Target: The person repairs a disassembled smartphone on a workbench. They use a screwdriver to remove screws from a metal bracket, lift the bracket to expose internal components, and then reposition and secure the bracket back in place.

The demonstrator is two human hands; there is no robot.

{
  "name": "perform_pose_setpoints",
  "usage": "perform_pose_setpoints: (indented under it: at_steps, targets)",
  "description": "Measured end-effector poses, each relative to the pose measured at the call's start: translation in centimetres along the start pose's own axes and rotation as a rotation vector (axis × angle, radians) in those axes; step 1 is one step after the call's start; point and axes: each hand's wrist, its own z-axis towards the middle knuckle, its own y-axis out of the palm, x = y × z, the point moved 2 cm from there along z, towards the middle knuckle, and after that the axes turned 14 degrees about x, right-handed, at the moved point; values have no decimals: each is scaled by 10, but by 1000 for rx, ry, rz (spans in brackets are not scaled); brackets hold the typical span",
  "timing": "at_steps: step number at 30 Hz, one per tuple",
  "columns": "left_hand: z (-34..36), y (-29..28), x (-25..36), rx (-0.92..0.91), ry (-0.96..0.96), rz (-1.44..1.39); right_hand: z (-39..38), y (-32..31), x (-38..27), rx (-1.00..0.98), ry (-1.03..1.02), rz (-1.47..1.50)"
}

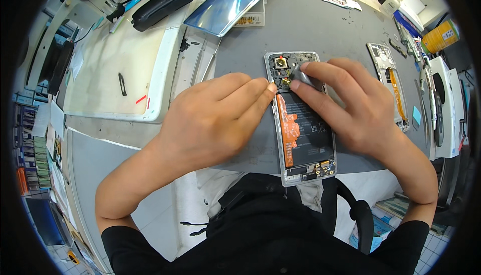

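Note:
An opened smartphone point(330, 142) lies face down on the grey mat, its top end away from me. Its black battery point(310, 132) has an orange label strip along the left side. Above the battery, camera modules and bare circuitry show. My right hand point(358, 102) pinches a dark, shiny flat piece point(309, 78) between thumb and fingers, tilted over the phone's upper right part. Closed fingertips of my left hand point(215, 109) meet at the phone's upper left edge, beside the cameras; whatever they may grip is hidden.
A second phone frame point(386, 74) with an orange flex cable lies at right. A silvery-blue back cover point(225, 7) rests on a small clear box point(253, 18). At left are a pale heating pad point(115, 69) and a black pouch point(168, 5). Tools line the right edge.

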Motion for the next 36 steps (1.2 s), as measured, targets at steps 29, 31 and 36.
perform_pose_setpoints:
  at_steps: [29,31,36]
  targets:
    - [22,16,-19,-133,-509,-179,-8,7,22,-25,423,267]
    - [23,16,-17,-130,-495,-155,-7,7,21,-32,416,276]
    - [25,14,-18,-144,-530,-191,-5,6,21,-53,409,263]
